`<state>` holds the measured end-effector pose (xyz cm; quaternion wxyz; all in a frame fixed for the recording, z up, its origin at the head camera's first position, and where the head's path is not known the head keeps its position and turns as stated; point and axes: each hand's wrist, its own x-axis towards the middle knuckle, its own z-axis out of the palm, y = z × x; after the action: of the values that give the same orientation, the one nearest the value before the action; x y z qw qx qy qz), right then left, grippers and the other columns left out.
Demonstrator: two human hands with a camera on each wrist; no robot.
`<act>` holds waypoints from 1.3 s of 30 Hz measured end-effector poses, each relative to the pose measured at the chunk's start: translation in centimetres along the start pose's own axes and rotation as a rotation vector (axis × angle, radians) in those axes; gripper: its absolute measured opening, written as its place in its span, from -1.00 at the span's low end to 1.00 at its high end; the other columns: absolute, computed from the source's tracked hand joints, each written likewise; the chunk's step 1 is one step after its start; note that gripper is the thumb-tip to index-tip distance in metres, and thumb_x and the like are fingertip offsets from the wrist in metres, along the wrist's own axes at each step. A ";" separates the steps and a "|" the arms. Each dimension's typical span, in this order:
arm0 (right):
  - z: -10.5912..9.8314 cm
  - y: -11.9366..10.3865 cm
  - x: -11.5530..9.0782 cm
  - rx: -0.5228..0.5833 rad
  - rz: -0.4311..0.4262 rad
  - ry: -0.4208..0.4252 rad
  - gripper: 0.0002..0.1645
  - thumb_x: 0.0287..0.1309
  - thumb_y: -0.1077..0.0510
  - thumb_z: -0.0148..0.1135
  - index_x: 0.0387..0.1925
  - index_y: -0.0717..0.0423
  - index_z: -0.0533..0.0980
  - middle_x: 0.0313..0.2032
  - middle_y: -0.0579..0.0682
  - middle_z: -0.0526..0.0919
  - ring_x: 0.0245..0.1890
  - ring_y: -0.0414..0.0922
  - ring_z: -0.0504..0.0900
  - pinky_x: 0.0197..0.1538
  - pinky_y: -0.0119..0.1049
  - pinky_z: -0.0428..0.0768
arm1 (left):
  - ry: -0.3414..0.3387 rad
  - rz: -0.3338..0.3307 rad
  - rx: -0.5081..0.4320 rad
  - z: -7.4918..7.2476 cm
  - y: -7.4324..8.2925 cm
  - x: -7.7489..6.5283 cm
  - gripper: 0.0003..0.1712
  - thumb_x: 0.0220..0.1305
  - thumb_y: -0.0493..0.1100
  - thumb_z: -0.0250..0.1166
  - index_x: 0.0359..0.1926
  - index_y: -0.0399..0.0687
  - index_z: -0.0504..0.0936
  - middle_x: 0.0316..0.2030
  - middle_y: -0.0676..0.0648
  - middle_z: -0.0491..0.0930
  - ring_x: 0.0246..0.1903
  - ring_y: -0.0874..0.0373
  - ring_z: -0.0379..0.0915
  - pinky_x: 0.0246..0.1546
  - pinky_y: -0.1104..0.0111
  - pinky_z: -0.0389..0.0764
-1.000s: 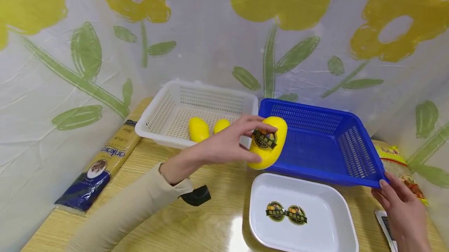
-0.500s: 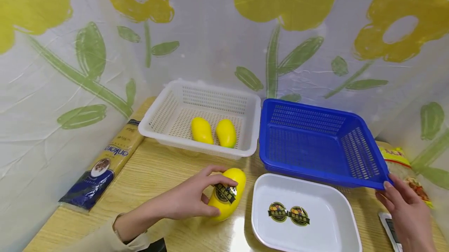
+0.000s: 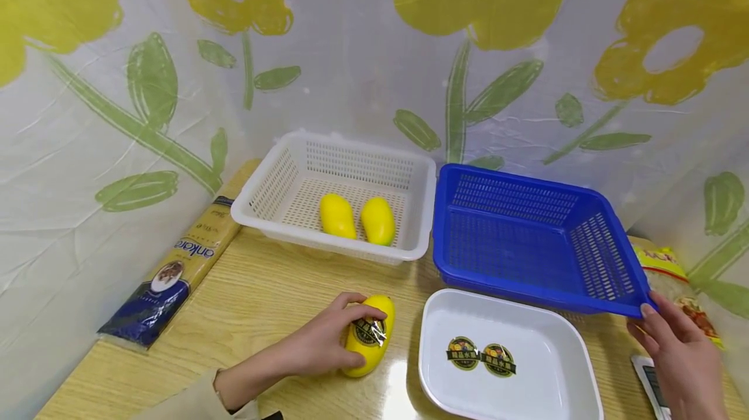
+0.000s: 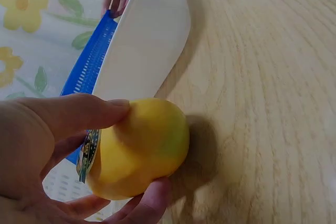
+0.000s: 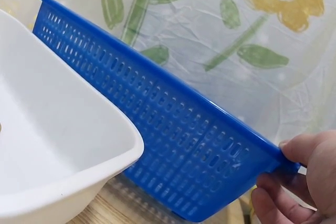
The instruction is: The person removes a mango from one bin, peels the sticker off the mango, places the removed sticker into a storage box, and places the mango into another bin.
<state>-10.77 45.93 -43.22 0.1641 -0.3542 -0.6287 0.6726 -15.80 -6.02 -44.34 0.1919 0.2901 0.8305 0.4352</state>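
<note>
My left hand (image 3: 328,339) grips a yellow mango (image 3: 380,342) that bears a dark round sticker, close over the table left of the white tray. In the left wrist view the thumb and fingers go round the mango (image 4: 144,145), which shows a greenish patch. My right hand (image 3: 681,348) pinches the front right corner of the blue basket (image 3: 509,248), its thumb on top of the rim and fingers beneath, as the right wrist view also shows. Two more mangoes, one left (image 3: 337,216) and one right (image 3: 378,221), lie in the white basket (image 3: 281,231).
The white tray (image 3: 544,355), with two round stickers on its bottom, stands in front of the blue basket. A pasta packet (image 3: 175,270) lies along the left edge. At the right are a yellow-topped food bag (image 3: 667,264) and a flat pale-edged item (image 3: 646,374). A flowered curtain surrounds the table.
The left hand has carried the mango from in front of the blue basket down and left to the table area beside the tray. The right hand keeps its hold on the basket corner.
</note>
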 end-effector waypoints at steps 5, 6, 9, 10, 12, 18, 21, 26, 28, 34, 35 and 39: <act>0.0 0.0 0.1 -0.037 0.001 0.007 -0.06 0.03 -0.14 0.34 0.45 -0.12 0.24 -0.16 -0.32 0.48 -0.43 -0.42 0.64 -0.51 -0.49 0.62 | 0.026 -0.018 -0.031 0.4 -0.2 0.4 -0.23 -0.07 -0.30 0.47 0.23 0.14 0.48 0.19 -0.10 0.28 0.10 -0.01 0.34 0.10 0.09 0.42; 0.0 -0.1 0.0 -0.040 0.004 0.007 -0.06 0.03 -0.15 0.34 0.45 -0.13 0.24 -0.17 -0.32 0.47 -0.43 -0.41 0.64 -0.51 -0.49 0.62 | 0.030 -0.027 -0.035 0.4 -0.3 0.5 -0.22 -0.07 -0.29 0.47 0.24 0.14 0.47 0.17 -0.08 0.29 0.09 0.02 0.33 0.11 0.09 0.41; -0.1 -0.1 -0.1 -0.032 0.008 -0.004 -0.12 0.05 -0.13 0.35 0.42 -0.16 0.29 -0.23 -0.34 0.51 -0.45 -0.39 0.65 -0.52 -0.46 0.62 | 0.028 -0.052 -0.048 0.6 -0.3 0.8 -0.19 -0.07 -0.24 0.49 0.27 0.15 0.45 0.18 -0.10 0.30 0.10 0.01 0.33 0.12 0.06 0.40; -0.1 -0.2 -0.1 -0.031 0.003 -0.013 -0.15 0.06 -0.12 0.35 0.40 -0.17 0.31 -0.25 -0.35 0.52 -0.45 -0.38 0.65 -0.53 -0.45 0.63 | 0.027 -0.061 -0.055 0.6 -0.3 0.9 -0.18 -0.07 -0.23 0.50 0.27 0.15 0.44 0.18 -0.11 0.30 0.10 0.00 0.33 0.12 0.04 0.39; -0.4 -0.2 -0.2 -0.042 -0.022 -0.041 -0.23 0.10 -0.11 0.33 0.36 -0.17 0.34 -0.29 -0.37 0.54 -0.44 -0.39 0.64 -0.52 -0.46 0.62 | 0.021 -0.078 -0.068 0.7 -0.3 1.1 -0.17 -0.07 -0.19 0.51 0.29 0.16 0.42 0.21 -0.12 0.30 0.12 -0.01 0.32 0.13 0.02 0.38; -0.7 -1.0 -0.4 -0.272 -0.070 -0.070 -0.20 0.23 -0.18 0.20 0.45 -0.12 0.23 -0.21 -0.42 0.43 -0.34 -0.48 0.50 -0.44 -0.61 0.53 | 0.015 -0.087 -0.107 0.9 -0.7 1.4 -0.14 -0.06 -0.14 0.54 0.30 0.13 0.37 0.23 -0.14 0.29 0.11 0.00 0.32 0.14 0.02 0.37; -0.3 -1.8 -0.4 -0.458 -0.050 -0.042 -0.15 0.30 -0.25 0.09 0.49 -0.04 0.13 -0.10 -0.37 0.39 -0.21 -0.41 0.47 -0.22 -0.57 0.55 | 0.018 -0.092 -0.127 0.9 -0.7 1.4 -0.13 -0.07 -0.15 0.54 0.30 0.13 0.35 0.18 -0.13 0.31 0.05 0.02 0.33 0.08 0.06 0.40; 0.8 -2.7 -1.2 -0.675 -0.082 0.044 -0.22 0.40 -0.26 -0.09 0.51 -0.07 0.08 0.17 0.08 0.33 0.16 0.07 0.27 0.26 -0.05 0.34 | 0.028 -0.106 -0.151 0.9 -0.8 1.4 -0.12 -0.07 -0.16 0.53 0.30 0.14 0.34 0.12 -0.12 0.33 -0.07 0.05 0.31 -0.07 0.13 0.44; 1.5 -3.1 -2.0 -0.704 -0.161 0.111 -0.29 0.43 -0.20 -0.10 0.50 -0.08 0.13 0.28 0.17 0.27 0.28 0.15 0.18 0.29 0.02 0.26 | 0.034 -0.103 -0.160 0.9 -0.9 1.4 -0.13 -0.06 -0.17 0.53 0.30 0.14 0.35 0.13 -0.12 0.33 -0.07 0.05 0.31 -0.08 0.13 0.44; 5.0 -4.3 -6.3 -0.692 -0.635 0.231 -0.52 0.39 0.12 0.03 0.27 0.21 0.44 0.34 0.04 0.32 0.36 -0.07 0.22 0.33 -0.40 0.21 | 0.030 -0.104 -0.236 1.2 -1.0 1.4 -0.18 -0.05 -0.21 0.53 0.28 0.15 0.41 0.14 -0.15 0.31 -0.08 0.01 0.32 -0.11 0.16 0.46; 5.8 -4.5 -7.1 -0.680 -0.699 0.200 -0.55 0.37 0.15 0.08 0.22 0.23 0.48 0.30 -0.03 0.37 0.33 -0.15 0.26 0.29 -0.52 0.22 | 0.027 -0.108 -0.255 1.2 -1.0 1.5 -0.18 -0.05 -0.22 0.53 0.27 0.15 0.41 0.12 -0.14 0.33 -0.09 0.01 0.32 -0.14 0.18 0.47; 8.8 -5.0 -9.7 -0.624 -0.865 -0.099 -0.67 0.30 0.28 0.20 0.08 0.26 0.56 0.09 -0.27 0.50 0.12 -0.39 0.39 0.05 -0.73 0.36 | 0.016 -0.134 -0.343 1.5 -0.9 1.6 -0.18 -0.04 -0.27 0.51 0.27 0.11 0.40 -0.01 -0.10 0.44 -0.13 0.00 0.35 -0.20 0.26 0.48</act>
<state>-11.11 33.84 -36.13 0.2834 -0.0626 -0.8943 0.3405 -16.45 -4.50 -46.04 0.2603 0.1937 0.7631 0.5589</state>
